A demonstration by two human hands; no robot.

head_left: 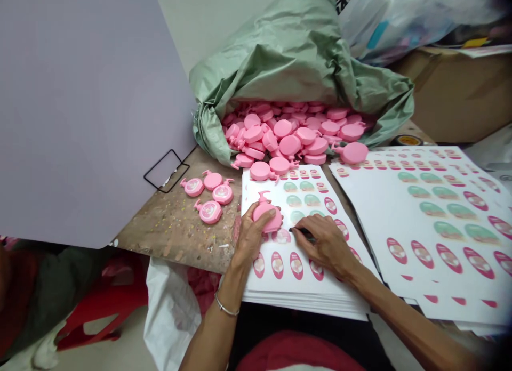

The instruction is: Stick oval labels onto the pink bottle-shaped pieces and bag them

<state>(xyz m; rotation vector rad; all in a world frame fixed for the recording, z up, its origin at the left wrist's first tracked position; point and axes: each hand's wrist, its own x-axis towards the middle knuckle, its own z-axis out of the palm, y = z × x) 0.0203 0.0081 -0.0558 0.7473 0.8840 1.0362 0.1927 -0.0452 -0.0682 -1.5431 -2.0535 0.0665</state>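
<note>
From my remote station I log the following, with the stack of white label sheets [308, 288] as reference. My left hand [254, 238] sits on the stack's left part, fingers closed around a pink bottle-shaped plastic piece [264, 216], thumb across its face. The piece is held just above the sheet and carries no visible label. My right hand [326, 246] is just beside it, fingers curled in a pinch on a slim black tool [302, 231]; the tool's tip reaches toward the top sheet, and most of it is hidden.

The sheets carry pink oval and green oval labels. A second spread of label sheets [424, 238] lies right of the stack. Beyond the stack, a green woven sack [296, 56] spills many pink pieces [288, 136], some resting on the stack's far edge. Left of the stack, four labelled pink pieces [210, 195] lie on a stained wooden bench [172, 238]. Further left, a lilac board [80, 110] overhangs the bench and blocks that side of the view, with a black wire frame [166, 171] at its edge.
</note>
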